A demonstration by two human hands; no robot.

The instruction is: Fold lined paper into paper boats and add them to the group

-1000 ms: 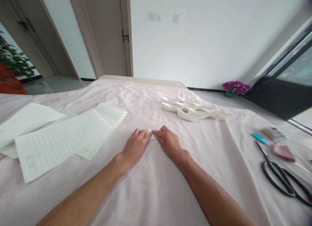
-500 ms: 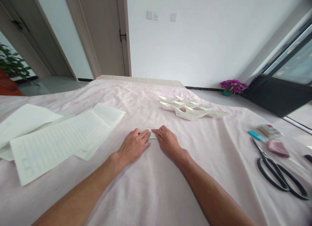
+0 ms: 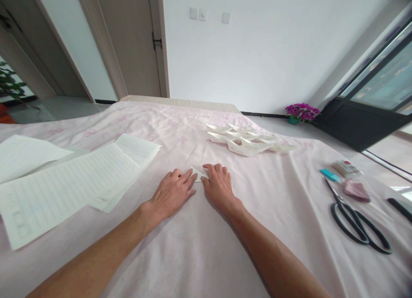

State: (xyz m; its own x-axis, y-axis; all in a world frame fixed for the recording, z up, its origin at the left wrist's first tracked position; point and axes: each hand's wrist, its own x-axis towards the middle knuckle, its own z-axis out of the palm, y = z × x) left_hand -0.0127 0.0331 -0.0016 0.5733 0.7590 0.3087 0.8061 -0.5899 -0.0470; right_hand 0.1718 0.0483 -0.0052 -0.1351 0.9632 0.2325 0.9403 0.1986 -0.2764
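The left hand (image 3: 174,188) lies low, its extended fingers resting on the left part of a small, flat, folded piece of off-white paper (image 3: 198,174), its thumb a little apart and nearer the body; whether anything is pinched beneath it cannot be told. The right hand (image 3: 220,182) is spread, forefinger reaching past the thumb, the thumb tip at the paper's right edge.

For pressing this fold, steady fingertip weight from the left hand would keep the layers from slipping, while the right thumb is best run firmly along the edge, corners lined up first. The soft cloth beneath probably gives a little, so short, firm strokes should crease better than one light sweep.

The piece lies directly between the two hands, just ahead of the thumbs, on the pale pink, cloth-covered worktop (image 3: 199,246). Beyond the right hand stands a cluster of pointed, boat-shaped off-white paper folds (image 3: 249,145), clear of the fingers. Left of the left hand, loose white lined paper sheets (image 3: 64,186) overlap. Well out to the right lie black-handled metal scissors (image 3: 349,225), near a flat, bright-blue block (image 3: 330,175) and a crumpled dusty-pink piece (image 3: 355,190).
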